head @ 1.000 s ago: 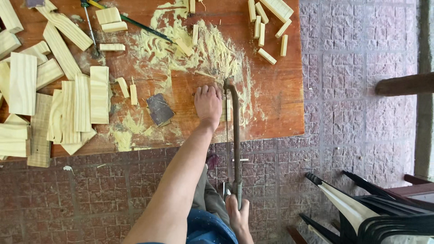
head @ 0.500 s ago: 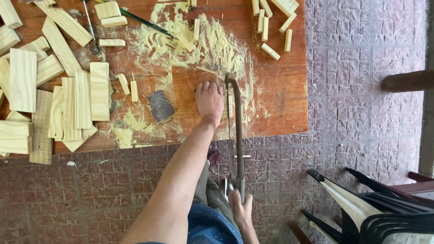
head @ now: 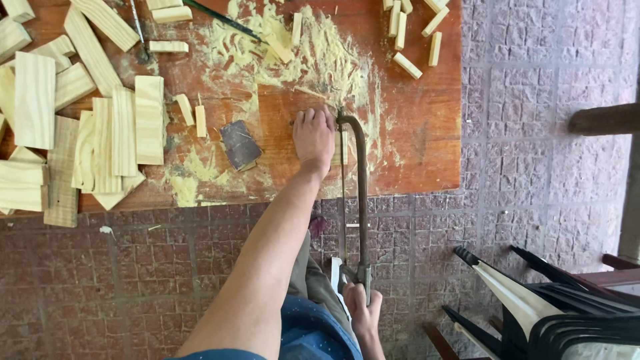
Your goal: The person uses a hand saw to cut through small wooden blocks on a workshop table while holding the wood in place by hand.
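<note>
1. A frame saw (head: 362,193) is seen with its long axis running from six o'clock to twelve o'clock, the far end resting on the wooden surface (head: 427,133) and the handle end hanging over the tiled floor (head: 547,133).
2. The right hand (head: 361,312) is closed around the saw's handle at six o'clock, low in the view and close to the body.
3. The left hand (head: 313,137) is laid flat, fingers together, on a small wood piece (head: 341,148) at twelve o'clock from the right hand; the piece is largely hidden, so its shape cannot be told.
4. The saw's blade is seen just to the three o'clock side of the left hand, touching or nearly touching the pinned piece. The left hand is the nearer one to the cut.
5. One saw and one dark sanding block (head: 240,145) are counted, the block lying at nine o'clock from the left hand.
6. Sawdust (head: 313,60) is spread at twelve o'clock. Six short sticks (head: 417,40) are counted at one o'clock, and a stack of well over ten boards (head: 93,133) lies at nine o'clock.
</note>
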